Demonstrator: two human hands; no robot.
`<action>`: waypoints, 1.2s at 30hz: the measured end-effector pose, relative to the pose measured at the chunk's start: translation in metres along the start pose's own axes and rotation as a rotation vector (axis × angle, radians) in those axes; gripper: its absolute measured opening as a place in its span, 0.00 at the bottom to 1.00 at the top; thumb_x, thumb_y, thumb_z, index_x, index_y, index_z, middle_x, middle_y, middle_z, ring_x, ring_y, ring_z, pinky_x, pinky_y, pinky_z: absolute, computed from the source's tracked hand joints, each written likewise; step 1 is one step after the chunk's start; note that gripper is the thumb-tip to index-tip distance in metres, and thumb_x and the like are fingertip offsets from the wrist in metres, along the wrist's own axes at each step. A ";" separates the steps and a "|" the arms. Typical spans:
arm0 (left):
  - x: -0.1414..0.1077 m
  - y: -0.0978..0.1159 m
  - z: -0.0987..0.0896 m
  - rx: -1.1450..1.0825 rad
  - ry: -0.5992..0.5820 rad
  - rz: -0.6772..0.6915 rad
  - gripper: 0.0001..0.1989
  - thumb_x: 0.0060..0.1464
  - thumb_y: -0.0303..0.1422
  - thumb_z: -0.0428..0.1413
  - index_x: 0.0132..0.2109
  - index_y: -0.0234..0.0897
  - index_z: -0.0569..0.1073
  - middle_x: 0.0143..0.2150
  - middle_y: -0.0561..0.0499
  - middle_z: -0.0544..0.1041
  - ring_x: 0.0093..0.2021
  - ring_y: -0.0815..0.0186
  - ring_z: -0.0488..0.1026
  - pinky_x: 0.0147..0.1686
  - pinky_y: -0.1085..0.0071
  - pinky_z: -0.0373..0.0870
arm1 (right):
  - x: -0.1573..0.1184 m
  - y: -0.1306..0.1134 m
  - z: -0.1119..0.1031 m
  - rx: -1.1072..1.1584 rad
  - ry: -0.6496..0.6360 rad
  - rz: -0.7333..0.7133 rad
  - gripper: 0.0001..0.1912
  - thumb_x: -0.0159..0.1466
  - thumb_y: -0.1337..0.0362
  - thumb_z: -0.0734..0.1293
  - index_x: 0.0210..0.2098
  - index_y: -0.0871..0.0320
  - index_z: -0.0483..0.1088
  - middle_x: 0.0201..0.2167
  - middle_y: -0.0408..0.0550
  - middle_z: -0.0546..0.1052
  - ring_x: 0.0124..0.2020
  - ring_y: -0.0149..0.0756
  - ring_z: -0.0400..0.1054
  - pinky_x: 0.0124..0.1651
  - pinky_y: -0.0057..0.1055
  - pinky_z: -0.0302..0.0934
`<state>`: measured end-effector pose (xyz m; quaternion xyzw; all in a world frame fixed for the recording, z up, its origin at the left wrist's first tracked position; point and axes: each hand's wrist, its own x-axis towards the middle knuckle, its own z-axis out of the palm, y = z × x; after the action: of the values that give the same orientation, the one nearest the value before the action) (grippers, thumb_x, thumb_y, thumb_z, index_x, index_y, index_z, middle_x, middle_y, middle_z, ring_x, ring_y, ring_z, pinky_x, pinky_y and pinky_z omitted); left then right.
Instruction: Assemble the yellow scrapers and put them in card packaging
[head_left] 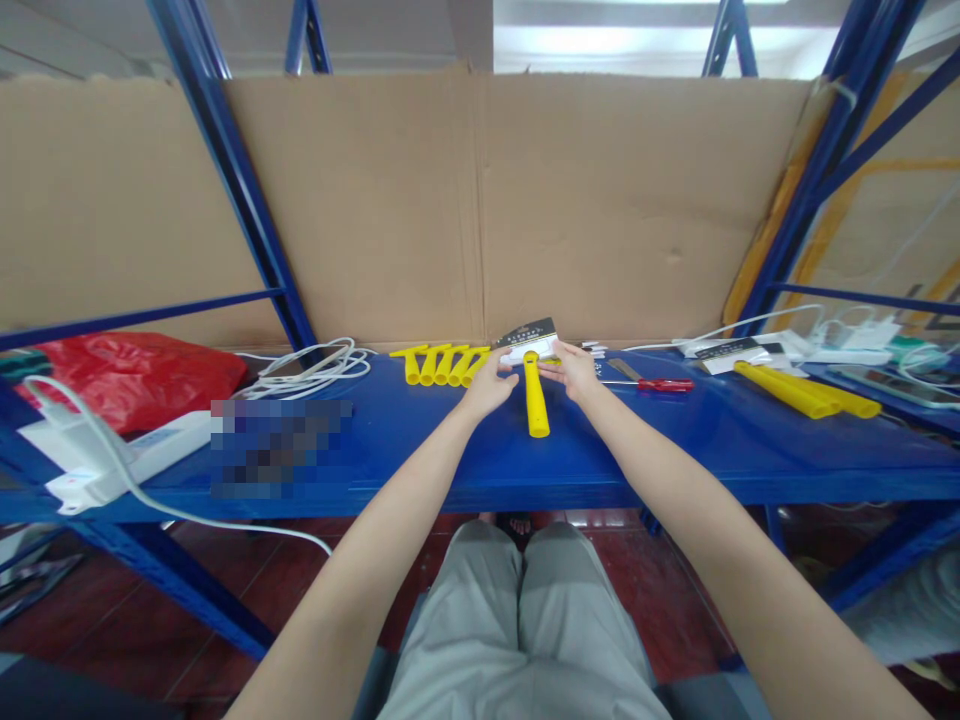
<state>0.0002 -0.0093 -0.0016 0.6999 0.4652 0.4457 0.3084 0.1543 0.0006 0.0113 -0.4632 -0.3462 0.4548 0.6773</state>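
One yellow handle (536,405), top end against one black-and-white card (534,343) pinched at its sides by left hand (488,388) and right hand (577,369), above blue tabletop (420,450); five yellow handles in row (442,367), left; one red screwdriver (665,385), right.

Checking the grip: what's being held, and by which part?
A card, by its sides, between left hand and right hand; whether the yellow handle is also gripped is unclear.
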 end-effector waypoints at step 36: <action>-0.013 0.011 -0.004 -0.359 -0.139 -0.065 0.50 0.40 0.21 0.67 0.69 0.42 0.57 0.62 0.38 0.67 0.51 0.58 0.73 0.53 0.59 0.71 | 0.019 0.017 0.001 -0.081 -0.208 -0.183 0.14 0.56 0.80 0.62 0.36 0.58 0.70 0.39 0.45 0.78 0.33 0.30 0.74 0.39 0.32 0.74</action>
<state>-0.0017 -0.0254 0.0045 0.6474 0.3784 0.4616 0.4740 0.1550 0.0218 -0.0035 -0.4070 -0.4733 0.4223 0.6573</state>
